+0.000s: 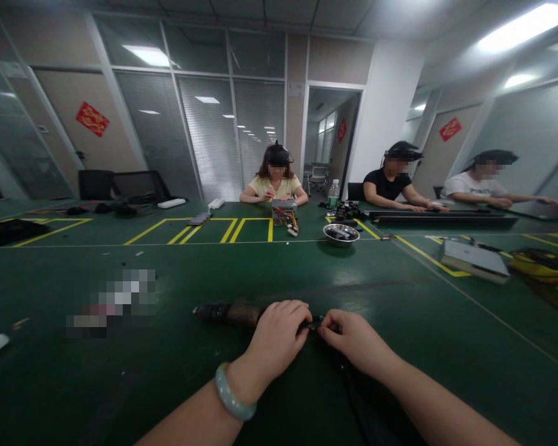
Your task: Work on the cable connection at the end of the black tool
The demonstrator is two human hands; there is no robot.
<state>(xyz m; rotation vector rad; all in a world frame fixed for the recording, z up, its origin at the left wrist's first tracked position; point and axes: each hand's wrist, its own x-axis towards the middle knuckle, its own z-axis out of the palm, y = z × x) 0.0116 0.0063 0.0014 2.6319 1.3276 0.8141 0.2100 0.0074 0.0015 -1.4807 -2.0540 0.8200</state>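
A dark power tool [242,314] that looks like an electric drill lies on the green table, its narrow black tip to the left and a brownish metal section behind it. My left hand [281,331] is closed over its rear part, palm down, hiding much of the body. At the tool's right end my right hand [346,337] is pinched, thumb against forefinger, at a small dark piece too small to name. The two hands' fingertips nearly meet there. A black cord [348,384] runs below my right hand toward the table's near edge.
Beyond my hands stands a metal bowl [341,234] with small things in it. A grey box with coloured wires [286,214] sits before a co-worker; two more work at the right. A silver box [474,260] and yellow-black items [546,266] lie right. A blurred object [116,300] lies left.
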